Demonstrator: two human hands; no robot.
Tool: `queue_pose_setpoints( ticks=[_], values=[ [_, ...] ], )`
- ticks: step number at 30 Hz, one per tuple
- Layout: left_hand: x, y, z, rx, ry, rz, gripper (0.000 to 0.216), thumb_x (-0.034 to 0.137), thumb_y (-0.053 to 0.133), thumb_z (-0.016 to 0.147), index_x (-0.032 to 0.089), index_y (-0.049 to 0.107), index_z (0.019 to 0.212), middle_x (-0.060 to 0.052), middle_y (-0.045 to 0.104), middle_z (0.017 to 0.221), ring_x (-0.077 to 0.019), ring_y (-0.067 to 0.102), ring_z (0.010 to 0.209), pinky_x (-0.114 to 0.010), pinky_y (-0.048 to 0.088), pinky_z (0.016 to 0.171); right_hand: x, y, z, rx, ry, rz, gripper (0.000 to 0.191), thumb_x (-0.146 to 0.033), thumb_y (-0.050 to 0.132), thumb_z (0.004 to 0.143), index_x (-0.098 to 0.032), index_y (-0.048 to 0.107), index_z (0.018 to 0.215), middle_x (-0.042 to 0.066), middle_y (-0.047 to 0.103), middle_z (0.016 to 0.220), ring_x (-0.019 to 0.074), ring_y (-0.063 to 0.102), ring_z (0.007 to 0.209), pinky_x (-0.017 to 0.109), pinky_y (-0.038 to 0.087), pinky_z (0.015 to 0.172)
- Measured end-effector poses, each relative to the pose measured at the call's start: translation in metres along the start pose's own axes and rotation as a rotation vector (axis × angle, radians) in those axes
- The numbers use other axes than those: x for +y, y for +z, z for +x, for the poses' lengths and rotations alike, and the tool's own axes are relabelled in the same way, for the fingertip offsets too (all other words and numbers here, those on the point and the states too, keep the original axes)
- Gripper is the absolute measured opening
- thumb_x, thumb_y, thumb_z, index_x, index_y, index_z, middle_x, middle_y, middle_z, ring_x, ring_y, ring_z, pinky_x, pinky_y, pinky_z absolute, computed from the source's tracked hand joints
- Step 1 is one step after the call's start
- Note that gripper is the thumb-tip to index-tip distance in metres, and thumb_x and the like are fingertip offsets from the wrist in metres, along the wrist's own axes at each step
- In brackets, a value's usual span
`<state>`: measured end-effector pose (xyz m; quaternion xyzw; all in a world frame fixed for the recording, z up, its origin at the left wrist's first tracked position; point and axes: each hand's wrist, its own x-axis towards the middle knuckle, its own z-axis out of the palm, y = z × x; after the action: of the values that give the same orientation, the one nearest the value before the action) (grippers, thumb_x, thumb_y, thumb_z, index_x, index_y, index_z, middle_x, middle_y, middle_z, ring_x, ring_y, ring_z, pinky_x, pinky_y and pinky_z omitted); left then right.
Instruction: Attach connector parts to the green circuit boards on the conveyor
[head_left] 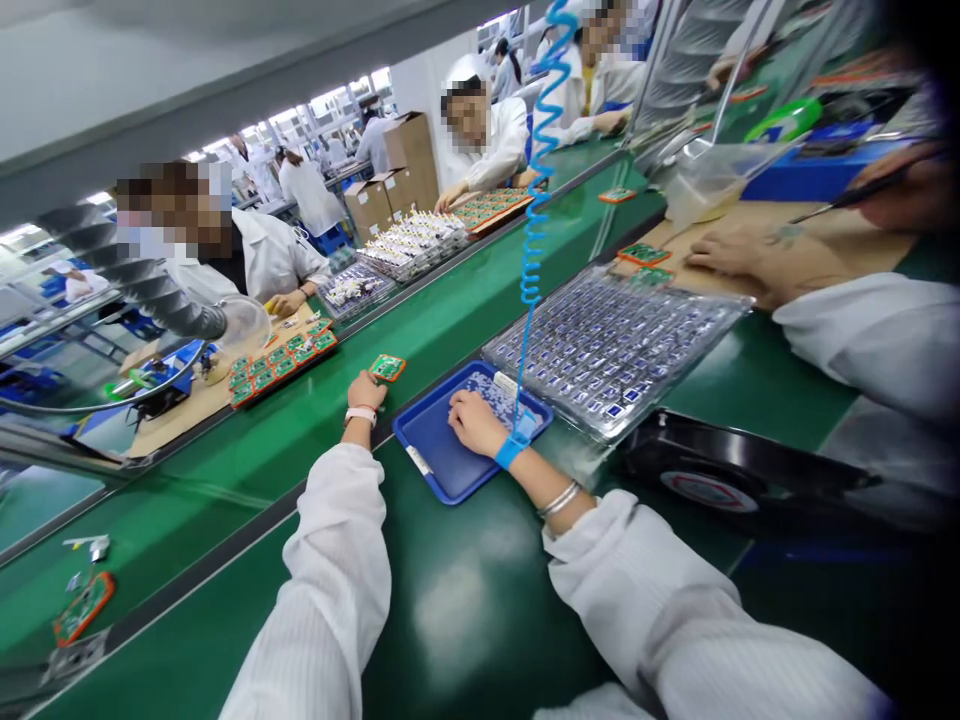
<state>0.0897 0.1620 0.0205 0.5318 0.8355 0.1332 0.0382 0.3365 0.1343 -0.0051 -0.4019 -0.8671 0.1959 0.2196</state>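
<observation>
Our left hand (366, 390) curls against the near edge of a small green rectangular circuit board (388, 367) on the green tabletop (435, 310); we cannot tell whether it pinches the board. Our right hand (471, 420), just beside, rests fingers-down on tiny white parts (501, 392) in a shallow blue plastic tray (435, 445), its grip unclear.

No text, number or brand is legible in this view.

- The tray (435, 452) carries a white strip label (418, 461) on its near rim. The print is too small to read.
- The fan (750, 470) on the desk (465, 600) carries a round sticker (701, 490) with a red ring. Its characters are blurred.
- The cartons (409, 150) across the line show no readable marking.
- The board (388, 367) shows white marks on green. They cannot be resolved into characters.
</observation>
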Motion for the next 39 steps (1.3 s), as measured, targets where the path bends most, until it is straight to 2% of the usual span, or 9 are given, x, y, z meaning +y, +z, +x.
queue_pose_setpoints(
  ticks=[3,7,12,18,24,27,30,34,39],
  values=[
    [-0.038,-0.026,-0.003,-0.012,0.046,0.023,0.018,0.012,0.061,0.068,0.018,0.060,0.085,-0.006,0.066,0.092,-0.0216,0.061,0.091,-0.030,0.044,0.081,-0.001,-0.001,0.000,-0.009,0.005,-0.006,0.019,-0.012,0.047,0.082,-0.013,0.064,0.074,0.012,0.057,0.106,0.0216,0.049,0.093,0.034,0.037,0.086],
    [-0.072,-0.046,-0.020,0.135,-0.036,0.064,0.017,0.019,0.055,0.077,0.014,0.060,0.093,-0.014,0.061,0.106,-0.0279,0.054,0.106,-0.038,0.040,0.091,-0.001,-0.001,-0.001,-0.022,0.006,-0.017,0.019,-0.011,0.047,0.082,-0.013,0.065,0.075,0.013,0.057,0.106,0.0221,0.049,0.095,0.034,0.038,0.085],
    [-0.063,-0.015,-0.037,0.219,-0.130,0.039,0.052,0.052,0.060,0.075,0.013,0.052,0.109,-0.018,0.061,0.106,-0.0312,0.056,0.105,-0.039,0.042,0.088,-0.001,-0.001,-0.001,-0.024,-0.001,-0.056,0.022,-0.012,0.045,0.082,-0.013,0.066,0.075,0.013,0.058,0.109,0.0232,0.051,0.097,0.034,0.040,0.085],
    [-0.063,-0.017,-0.042,0.245,-0.144,-0.059,0.055,0.044,0.069,0.073,0.013,0.047,0.112,-0.016,0.065,0.100,-0.0272,0.062,0.095,-0.035,0.045,0.081,0.000,0.003,-0.001,-0.001,-0.017,-0.039,0.022,-0.012,0.045,0.082,-0.013,0.065,0.073,0.013,0.058,0.108,0.0250,0.052,0.098,0.037,0.041,0.087],
    [-0.091,-0.032,-0.130,0.285,0.008,-0.284,0.054,0.042,0.069,0.073,0.018,0.044,0.114,-0.009,0.062,0.111,-0.0191,0.060,0.101,-0.030,0.046,0.087,0.003,0.005,-0.001,0.117,-0.109,0.106,0.018,-0.012,0.046,0.079,-0.014,0.059,0.067,0.016,0.058,0.101,0.0268,0.053,0.100,0.042,0.041,0.090],
    [-0.091,-0.027,-0.188,0.260,0.179,-0.369,0.054,0.039,0.070,0.071,0.018,0.046,0.114,-0.009,0.058,0.115,-0.0218,0.057,0.104,-0.035,0.044,0.091,-0.025,0.006,-0.012,0.190,-0.214,0.306,0.014,-0.017,0.048,0.081,-0.017,0.057,0.071,0.014,0.057,0.100,0.0252,0.053,0.102,0.041,0.042,0.089],
    [-0.087,-0.027,-0.230,0.141,0.290,-0.355,0.055,0.038,0.069,0.072,0.018,0.047,0.118,-0.010,0.056,0.119,-0.0242,0.053,0.108,-0.037,0.041,0.094,-0.072,0.021,-0.033,0.074,-0.296,0.542,0.013,-0.025,0.048,0.084,-0.019,0.056,0.075,0.011,0.055,0.104,0.0209,0.054,0.097,0.035,0.047,0.077],
    [-0.085,-0.030,-0.260,0.012,0.367,-0.345,0.057,0.039,0.068,0.073,0.020,0.048,0.122,-0.009,0.058,0.118,-0.0261,0.051,0.109,-0.040,0.040,0.094,-0.111,0.052,-0.062,-0.105,-0.278,0.651,0.013,-0.026,0.048,0.084,-0.019,0.055,0.075,0.010,0.054,0.103,0.0203,0.054,0.095,0.036,0.047,0.077],
    [-0.082,-0.027,-0.264,0.034,0.351,-0.415,0.045,0.040,0.067,0.075,0.020,0.058,0.114,-0.011,0.055,0.123,-0.0268,0.048,0.115,-0.043,0.037,0.099,-0.110,0.067,-0.060,-0.125,-0.307,0.526,0.011,-0.022,0.049,0.082,-0.019,0.055,0.073,0.010,0.055,0.102,0.0236,0.051,0.103,0.045,0.038,0.093]
  ],
)
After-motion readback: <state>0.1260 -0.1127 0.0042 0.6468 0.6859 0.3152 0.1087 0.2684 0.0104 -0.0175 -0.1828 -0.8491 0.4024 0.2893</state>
